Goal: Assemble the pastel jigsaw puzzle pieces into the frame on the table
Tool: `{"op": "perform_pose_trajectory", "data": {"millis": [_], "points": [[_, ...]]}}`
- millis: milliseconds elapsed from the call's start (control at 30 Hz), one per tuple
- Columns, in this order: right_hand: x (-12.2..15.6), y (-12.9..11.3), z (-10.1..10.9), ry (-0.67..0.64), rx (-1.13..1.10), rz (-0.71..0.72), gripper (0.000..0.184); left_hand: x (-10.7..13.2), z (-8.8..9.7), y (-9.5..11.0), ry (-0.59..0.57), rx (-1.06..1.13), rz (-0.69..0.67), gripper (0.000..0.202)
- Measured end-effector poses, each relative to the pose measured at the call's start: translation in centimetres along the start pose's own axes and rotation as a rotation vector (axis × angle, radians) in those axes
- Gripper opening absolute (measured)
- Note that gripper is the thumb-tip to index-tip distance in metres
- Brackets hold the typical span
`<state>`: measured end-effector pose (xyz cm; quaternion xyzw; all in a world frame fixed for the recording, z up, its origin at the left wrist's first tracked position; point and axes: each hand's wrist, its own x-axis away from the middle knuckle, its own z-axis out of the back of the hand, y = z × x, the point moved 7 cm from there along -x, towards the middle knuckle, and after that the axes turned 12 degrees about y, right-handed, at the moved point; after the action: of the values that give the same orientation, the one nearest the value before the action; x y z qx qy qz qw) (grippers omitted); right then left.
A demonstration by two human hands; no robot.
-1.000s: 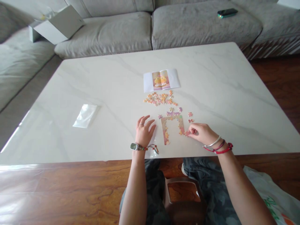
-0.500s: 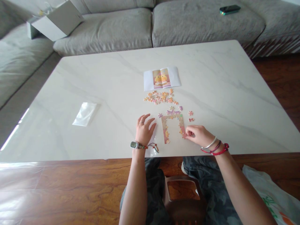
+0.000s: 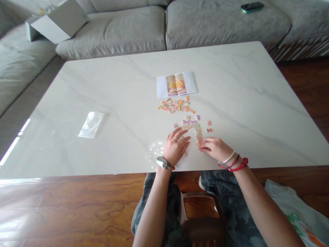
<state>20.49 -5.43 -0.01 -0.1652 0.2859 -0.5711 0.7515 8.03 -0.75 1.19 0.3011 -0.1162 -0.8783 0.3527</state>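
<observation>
The flat, pink-and-beige jigsaw border (image 3: 198,135) sits near the front edge, between the hands, its visible long side running pretty much front to back; knobbly inner edge, greenish far corner; left hand (image 3: 175,148) partly hides the rest, fingers loosely spread; right hand (image 3: 218,149) has its fingers bunched narrow at the near end, can't tell if they're gripping anything; glossy white marble-look surface (image 3: 123,89), grey fabric sofa (image 3: 128,31) behind, brown wood-look floor (image 3: 77,206).
</observation>
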Motion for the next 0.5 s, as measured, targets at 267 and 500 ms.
{"op": "perform_pose_trajectory", "data": {"millis": [267, 500], "points": [[1.0, -0.4, 0.3, 0.070, 0.091, 0.078, 0.021, 2.0, -2.4, 3.1, -0.189, -0.035, -0.099, 0.026], [1.9, -0.4, 0.1, 0.056, 0.187, 0.091, 0.027, 3.0, -2.5, 3.2, -0.178, -0.078, -0.125, 0.032]]}}
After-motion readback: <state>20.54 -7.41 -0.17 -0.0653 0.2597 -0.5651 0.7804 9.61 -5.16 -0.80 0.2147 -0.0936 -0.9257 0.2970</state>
